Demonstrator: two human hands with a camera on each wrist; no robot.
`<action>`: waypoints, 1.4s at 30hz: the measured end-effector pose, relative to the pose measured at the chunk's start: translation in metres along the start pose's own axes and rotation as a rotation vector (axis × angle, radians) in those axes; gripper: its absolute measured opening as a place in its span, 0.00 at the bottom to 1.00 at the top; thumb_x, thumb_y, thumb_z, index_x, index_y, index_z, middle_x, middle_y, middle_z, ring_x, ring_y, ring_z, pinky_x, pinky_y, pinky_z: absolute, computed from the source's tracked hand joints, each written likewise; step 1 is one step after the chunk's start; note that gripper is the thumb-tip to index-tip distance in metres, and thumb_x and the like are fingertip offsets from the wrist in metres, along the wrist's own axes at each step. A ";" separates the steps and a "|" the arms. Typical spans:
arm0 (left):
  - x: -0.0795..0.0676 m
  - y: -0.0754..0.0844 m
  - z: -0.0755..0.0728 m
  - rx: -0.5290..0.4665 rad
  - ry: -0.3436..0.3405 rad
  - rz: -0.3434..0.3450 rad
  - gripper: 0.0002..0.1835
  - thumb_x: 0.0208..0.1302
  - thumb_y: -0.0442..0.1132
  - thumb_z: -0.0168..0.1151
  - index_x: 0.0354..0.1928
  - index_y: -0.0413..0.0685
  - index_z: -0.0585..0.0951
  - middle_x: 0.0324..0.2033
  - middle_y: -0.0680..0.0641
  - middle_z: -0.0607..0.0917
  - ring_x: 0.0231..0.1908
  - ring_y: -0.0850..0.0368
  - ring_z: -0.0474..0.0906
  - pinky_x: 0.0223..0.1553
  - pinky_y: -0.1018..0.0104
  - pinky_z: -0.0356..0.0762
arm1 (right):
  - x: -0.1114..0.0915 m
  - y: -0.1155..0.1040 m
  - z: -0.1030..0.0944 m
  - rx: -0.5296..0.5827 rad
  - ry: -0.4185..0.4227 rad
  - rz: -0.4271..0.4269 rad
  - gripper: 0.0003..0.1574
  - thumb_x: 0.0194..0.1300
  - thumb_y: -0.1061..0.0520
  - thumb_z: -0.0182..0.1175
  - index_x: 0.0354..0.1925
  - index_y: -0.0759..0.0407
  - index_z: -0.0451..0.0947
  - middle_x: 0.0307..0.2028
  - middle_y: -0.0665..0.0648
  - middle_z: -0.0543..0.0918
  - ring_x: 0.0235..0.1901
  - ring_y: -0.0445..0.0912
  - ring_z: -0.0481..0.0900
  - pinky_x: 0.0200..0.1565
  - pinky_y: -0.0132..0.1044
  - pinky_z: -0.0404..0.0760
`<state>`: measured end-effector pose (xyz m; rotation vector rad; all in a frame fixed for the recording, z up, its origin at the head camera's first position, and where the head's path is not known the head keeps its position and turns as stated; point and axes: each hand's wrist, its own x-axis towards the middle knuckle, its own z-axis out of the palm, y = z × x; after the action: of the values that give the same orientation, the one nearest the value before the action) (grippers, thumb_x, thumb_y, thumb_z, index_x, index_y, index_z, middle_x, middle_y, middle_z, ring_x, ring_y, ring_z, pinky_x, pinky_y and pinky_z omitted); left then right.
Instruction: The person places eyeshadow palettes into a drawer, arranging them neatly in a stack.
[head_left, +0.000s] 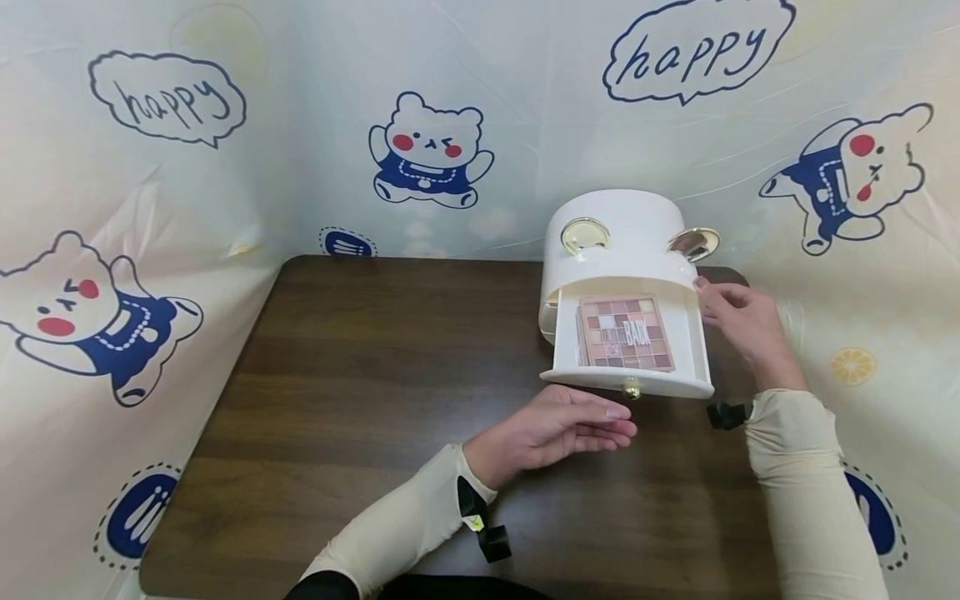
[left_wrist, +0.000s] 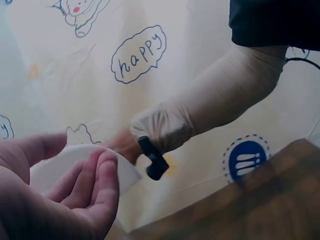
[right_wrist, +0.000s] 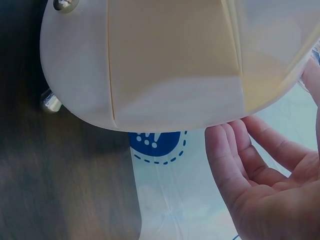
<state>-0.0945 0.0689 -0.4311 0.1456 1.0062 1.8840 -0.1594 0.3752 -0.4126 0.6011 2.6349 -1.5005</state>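
Observation:
A white storage box [head_left: 615,212] with a rounded top stands at the back right of the table. Its upper drawer [head_left: 686,350] is pulled out toward the person and holds an eyeshadow palette [head_left: 626,333] with a grid of pinkish shades on its lid. My left hand [head_left: 558,429] is just below the drawer front, close to its gold knob [head_left: 632,389], loosely bent and holding nothing. At the box's right side is my right hand [head_left: 750,325]; in the right wrist view its fingertips [right_wrist: 217,137] touch the white side wall.
Two round gold-rimmed pieces stick up on the box, the left one [head_left: 585,235] and the right one [head_left: 695,244]. The brown wooden table [head_left: 360,375] extends left of the box. Behind it hangs a printed cloth [head_left: 285,125] with bears and lettering.

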 end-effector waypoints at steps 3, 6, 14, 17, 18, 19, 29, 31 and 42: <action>0.007 -0.007 -0.001 -0.072 0.058 -0.001 0.18 0.72 0.30 0.58 0.57 0.22 0.76 0.43 0.35 0.87 0.41 0.50 0.86 0.53 0.58 0.80 | 0.000 0.000 -0.001 -0.006 0.002 -0.009 0.59 0.62 0.21 0.52 0.70 0.66 0.68 0.63 0.67 0.72 0.54 0.57 0.77 0.60 0.54 0.74; 0.014 -0.012 0.000 -0.138 0.111 -0.013 0.16 0.71 0.31 0.59 0.55 0.25 0.79 0.45 0.34 0.86 0.40 0.50 0.86 0.54 0.57 0.79 | 0.001 0.001 -0.002 -0.003 0.005 -0.030 0.57 0.64 0.23 0.53 0.68 0.67 0.69 0.62 0.66 0.73 0.48 0.47 0.80 0.54 0.41 0.80; 0.029 -0.019 0.003 -0.203 0.215 -0.012 0.08 0.71 0.33 0.61 0.45 0.35 0.84 0.43 0.34 0.87 0.40 0.49 0.86 0.53 0.56 0.80 | 0.002 0.001 -0.002 0.009 0.003 -0.040 0.55 0.64 0.24 0.54 0.67 0.67 0.70 0.60 0.65 0.73 0.48 0.47 0.81 0.43 0.25 0.80; 0.032 -0.020 0.006 -0.243 0.243 0.000 0.09 0.71 0.33 0.61 0.47 0.35 0.84 0.46 0.32 0.85 0.42 0.48 0.86 0.54 0.55 0.79 | 0.002 0.001 -0.002 -0.014 0.005 -0.027 0.57 0.63 0.22 0.52 0.69 0.66 0.69 0.62 0.66 0.73 0.54 0.56 0.78 0.47 0.31 0.81; 0.033 -0.020 0.007 -0.256 0.255 0.004 0.09 0.71 0.33 0.61 0.47 0.35 0.84 0.46 0.31 0.85 0.42 0.47 0.86 0.54 0.54 0.79 | 0.002 0.000 -0.002 -0.017 0.005 -0.026 0.58 0.63 0.22 0.52 0.69 0.66 0.69 0.62 0.66 0.73 0.55 0.57 0.78 0.48 0.33 0.81; 0.034 -0.021 0.008 -0.270 0.267 0.008 0.09 0.71 0.33 0.61 0.47 0.35 0.84 0.46 0.31 0.85 0.43 0.46 0.86 0.54 0.54 0.79 | 0.002 0.000 -0.002 -0.020 0.005 -0.024 0.58 0.63 0.22 0.52 0.69 0.66 0.69 0.62 0.66 0.73 0.55 0.57 0.78 0.50 0.35 0.81; 0.037 -0.022 0.012 -0.306 0.292 0.023 0.10 0.71 0.31 0.60 0.49 0.33 0.84 0.40 0.36 0.87 0.40 0.49 0.86 0.54 0.55 0.79 | 0.002 0.001 -0.002 -0.017 -0.002 -0.008 0.59 0.63 0.21 0.52 0.70 0.66 0.68 0.63 0.67 0.72 0.56 0.58 0.77 0.56 0.47 0.78; 0.037 -0.022 0.013 -0.307 0.292 0.024 0.10 0.71 0.31 0.60 0.49 0.33 0.84 0.39 0.36 0.87 0.39 0.50 0.86 0.54 0.56 0.80 | 0.003 0.001 -0.002 -0.019 -0.003 -0.005 0.59 0.63 0.21 0.52 0.70 0.66 0.68 0.63 0.67 0.72 0.56 0.58 0.77 0.55 0.43 0.80; 0.039 -0.021 0.021 -0.321 0.326 0.043 0.07 0.72 0.32 0.60 0.44 0.37 0.84 0.43 0.35 0.87 0.39 0.51 0.86 0.53 0.57 0.80 | 0.003 -0.002 -0.004 -0.007 -0.019 -0.027 0.58 0.64 0.23 0.53 0.69 0.69 0.68 0.62 0.69 0.72 0.53 0.57 0.78 0.43 0.29 0.82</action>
<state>-0.0906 0.1163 -0.4440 -0.3410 0.9005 2.1250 -0.1620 0.3784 -0.4091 0.5493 2.6436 -1.4954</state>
